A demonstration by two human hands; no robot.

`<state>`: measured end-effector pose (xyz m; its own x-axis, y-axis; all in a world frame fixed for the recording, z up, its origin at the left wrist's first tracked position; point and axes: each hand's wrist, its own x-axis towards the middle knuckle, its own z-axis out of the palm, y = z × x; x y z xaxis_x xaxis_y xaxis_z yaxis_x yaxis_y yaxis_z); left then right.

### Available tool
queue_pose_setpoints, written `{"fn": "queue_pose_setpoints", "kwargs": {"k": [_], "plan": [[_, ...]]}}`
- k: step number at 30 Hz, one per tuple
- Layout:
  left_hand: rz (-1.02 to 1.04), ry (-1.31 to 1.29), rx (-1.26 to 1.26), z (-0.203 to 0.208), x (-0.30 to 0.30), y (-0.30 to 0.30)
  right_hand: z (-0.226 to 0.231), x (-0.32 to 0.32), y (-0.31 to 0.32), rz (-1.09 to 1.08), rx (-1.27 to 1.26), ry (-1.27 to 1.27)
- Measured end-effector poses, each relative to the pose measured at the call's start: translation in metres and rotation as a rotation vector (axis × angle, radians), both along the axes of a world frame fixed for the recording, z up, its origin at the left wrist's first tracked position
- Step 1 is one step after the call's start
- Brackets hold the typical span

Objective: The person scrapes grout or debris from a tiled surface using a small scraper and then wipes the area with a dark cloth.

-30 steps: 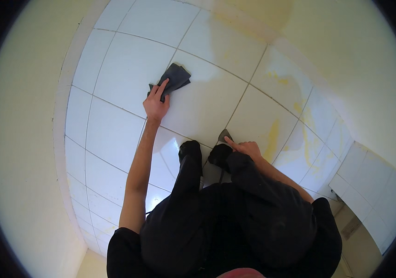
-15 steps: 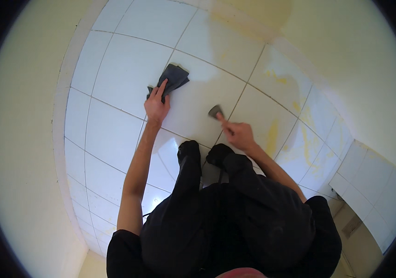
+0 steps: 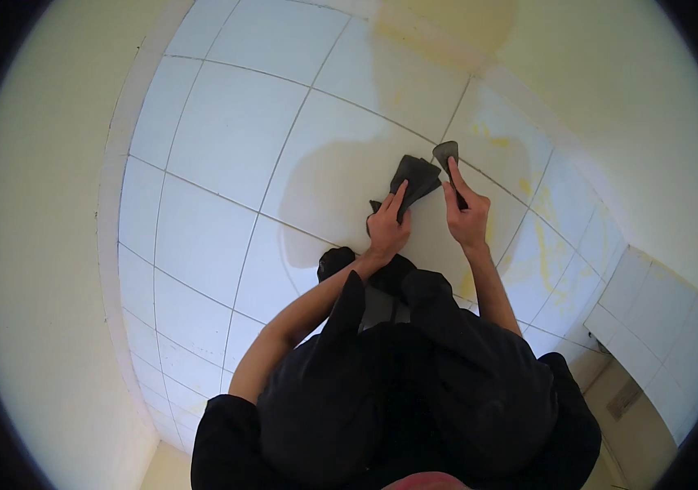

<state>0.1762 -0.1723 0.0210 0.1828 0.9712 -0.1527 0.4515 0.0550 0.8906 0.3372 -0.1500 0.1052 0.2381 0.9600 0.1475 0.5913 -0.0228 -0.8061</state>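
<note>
A dark folded cloth (image 3: 416,180) lies on the white floor tiles under my left hand (image 3: 390,227), whose fingers press onto its near end. Just right of it, my right hand (image 3: 467,214) is wrapped round the dark handle of a scraper (image 3: 446,152). The scraper's wide grey blade points away from me, close to the cloth's far right corner. My right forefinger stretches along the handle toward the blade. Whether the blade touches the tile I cannot tell.
Yellow smears (image 3: 545,245) mark the tiles to the right of my right hand. Pale walls (image 3: 39,245) border the tiled floor. A tiled ledge (image 3: 651,327) stands at the lower right. My black-covered feet (image 3: 335,263) rest on the floor close behind my hands.
My left hand has moved right with the cloth, from the left tile to beside the scraper. My right hand has shifted forward and right, turning the scraper blade away from me.
</note>
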Motion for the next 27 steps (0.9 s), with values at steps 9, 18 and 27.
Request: {"fn": "queue_pose_setpoints", "kwargs": {"k": [9, 18, 27], "plan": [[0.599, -0.389, 0.228, 0.013, -0.043, 0.112, 0.005, 0.001, -0.009, 0.143, 0.063, -0.066], [0.291, 0.107, 0.111, -0.006, -0.212, 0.155, -0.008, 0.012, -0.007, 0.097, -0.016, -0.05], [-0.493, 0.178, 0.22, -0.023, -0.068, 0.139, -0.005, 0.024, 0.009, 0.015, 0.035, -0.034]]}}
